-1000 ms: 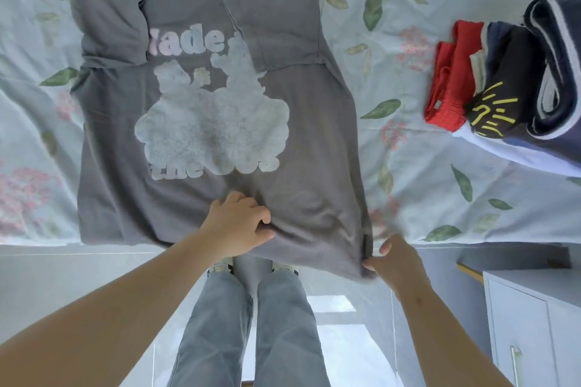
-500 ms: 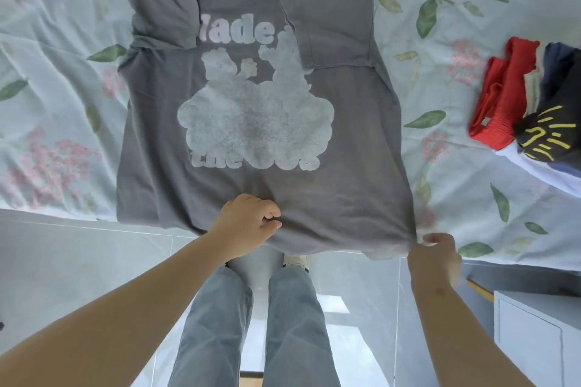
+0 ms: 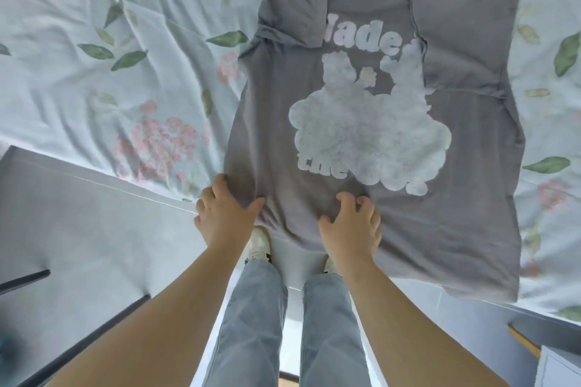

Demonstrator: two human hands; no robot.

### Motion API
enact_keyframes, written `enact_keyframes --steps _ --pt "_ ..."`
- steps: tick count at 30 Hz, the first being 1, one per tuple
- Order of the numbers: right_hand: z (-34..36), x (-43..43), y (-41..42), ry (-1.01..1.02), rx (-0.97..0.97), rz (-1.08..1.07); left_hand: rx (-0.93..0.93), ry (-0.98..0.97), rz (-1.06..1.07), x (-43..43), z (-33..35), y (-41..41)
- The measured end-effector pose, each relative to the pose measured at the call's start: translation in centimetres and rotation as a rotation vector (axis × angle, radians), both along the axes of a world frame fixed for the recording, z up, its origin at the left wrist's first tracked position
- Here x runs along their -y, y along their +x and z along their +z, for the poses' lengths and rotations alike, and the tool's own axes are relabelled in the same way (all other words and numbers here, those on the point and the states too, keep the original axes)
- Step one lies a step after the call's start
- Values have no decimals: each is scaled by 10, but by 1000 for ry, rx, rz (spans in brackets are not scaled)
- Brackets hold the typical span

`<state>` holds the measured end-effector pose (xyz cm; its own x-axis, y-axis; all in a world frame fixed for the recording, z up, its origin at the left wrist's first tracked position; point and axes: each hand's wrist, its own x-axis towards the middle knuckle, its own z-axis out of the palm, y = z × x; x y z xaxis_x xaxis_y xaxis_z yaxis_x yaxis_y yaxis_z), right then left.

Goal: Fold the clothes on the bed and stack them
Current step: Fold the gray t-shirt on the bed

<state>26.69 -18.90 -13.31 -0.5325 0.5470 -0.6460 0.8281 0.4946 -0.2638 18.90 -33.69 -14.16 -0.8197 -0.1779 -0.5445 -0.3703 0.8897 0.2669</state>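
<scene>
A grey T-shirt (image 3: 471,214) lies print up on a floral bedsheet (image 3: 110,72), filling the view from the centre out to 1 o'clock, both sleeves (image 3: 465,25) folded inward over the chest. Its white cloud print (image 3: 367,135) sits mid-frame. The hem hangs over the bed's edge toward 5 o'clock. At the shirt's 7 o'clock corner the left hand (image 3: 224,217) grips the fabric – thumb on top, fingers at the side edge. The right hand (image 3: 350,226), just beside it toward 6 o'clock, bunches the hem under curled fingers. Below, at 6 o'clock, stand legs in pale jeans (image 3: 251,324) and light shoes (image 3: 259,243) on a grey floor (image 3: 78,214).
</scene>
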Motion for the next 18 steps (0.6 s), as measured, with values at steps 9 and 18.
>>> enact_keyframes --steps 9,18 --pt "-3 -6 -1 39 40 9 84 639 331 75 0 -20" --pt "-4 -3 -6 79 79 14 470 792 217 100 2 -18"
